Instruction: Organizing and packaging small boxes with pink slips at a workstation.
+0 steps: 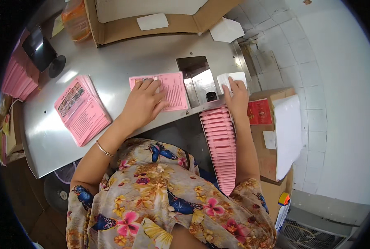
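A pink printed sheet (174, 93) lies on the metal table in front of me, apparently the top one of a small pile. My left hand (141, 103) rests over its left half with the fingers bent and the thumb apart, covering part of the print. To the right, beside a rectangular cutout in the table, my right hand (237, 97) has its thumb and fingertips on a small stack of white paper slips (223, 79), gripping at its near edge. How many slips are between those fingers is hidden.
A fanned pile of pink printed sheets (81, 110) lies at the left. Below the cutout hangs a long tray of folded pink packets (219, 143). A cardboard box (147, 34) stands at the back, near an orange bottle (75, 20). Cardboard boxes (282, 93) flank my right arm.
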Demonstrator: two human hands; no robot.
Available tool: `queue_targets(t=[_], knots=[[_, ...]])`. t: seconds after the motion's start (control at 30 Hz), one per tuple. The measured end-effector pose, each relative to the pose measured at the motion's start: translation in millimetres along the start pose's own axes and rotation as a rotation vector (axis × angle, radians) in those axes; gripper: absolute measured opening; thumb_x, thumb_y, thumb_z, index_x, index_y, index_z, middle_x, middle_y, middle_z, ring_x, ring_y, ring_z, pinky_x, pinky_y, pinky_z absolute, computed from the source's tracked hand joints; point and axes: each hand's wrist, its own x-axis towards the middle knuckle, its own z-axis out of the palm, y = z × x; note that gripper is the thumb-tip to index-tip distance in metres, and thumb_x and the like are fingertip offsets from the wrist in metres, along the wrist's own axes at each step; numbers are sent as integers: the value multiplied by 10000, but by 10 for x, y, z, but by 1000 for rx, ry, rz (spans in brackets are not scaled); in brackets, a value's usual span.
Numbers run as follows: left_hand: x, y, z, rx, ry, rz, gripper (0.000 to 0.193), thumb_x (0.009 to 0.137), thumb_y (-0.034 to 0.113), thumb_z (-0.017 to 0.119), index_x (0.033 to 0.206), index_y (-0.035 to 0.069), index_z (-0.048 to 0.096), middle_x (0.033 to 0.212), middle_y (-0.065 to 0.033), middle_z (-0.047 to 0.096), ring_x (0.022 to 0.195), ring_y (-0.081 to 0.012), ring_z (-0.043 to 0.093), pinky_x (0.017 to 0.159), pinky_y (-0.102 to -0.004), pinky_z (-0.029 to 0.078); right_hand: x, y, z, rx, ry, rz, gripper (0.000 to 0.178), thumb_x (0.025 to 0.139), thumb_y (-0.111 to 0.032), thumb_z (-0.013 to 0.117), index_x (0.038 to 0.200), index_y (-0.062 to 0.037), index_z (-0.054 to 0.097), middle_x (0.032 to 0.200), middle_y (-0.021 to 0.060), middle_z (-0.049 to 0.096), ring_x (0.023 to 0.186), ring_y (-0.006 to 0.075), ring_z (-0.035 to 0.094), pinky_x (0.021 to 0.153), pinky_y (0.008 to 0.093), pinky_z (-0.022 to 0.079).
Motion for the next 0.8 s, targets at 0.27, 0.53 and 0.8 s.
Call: queue_targets(t=[0.27,0.53,0.8], knots=[[-157,75,-78,-163,-327,-204,202,868,162,654,1017,26,666,984,-137,623,965,-314,590,819,-435,486,-38,-72,-28,58,-121,133,260,928,-141,629,1151,-39,717,988,170,663,813,339,637,744,436,503],[-433,71,-234,-176,-294,-180,403,849,161,668,1217,12,603,1350,-212,522,1274,-392,487,1049,-474,413,17,396,104,77,80,-73,432,867,-67,614,1299,-60,628,1276,151,652,1218,332,572,1114,492,349],[-248,76,208,19,-252,-133,591,833,326,696,1336,48,560,1444,-213,491,1364,-404,430,1119,-596,301,-204,-1060,176,290,-129,-791,443,760,-157,759,1195,-101,697,1219,105,691,1098,253,675,1115,558,351]])
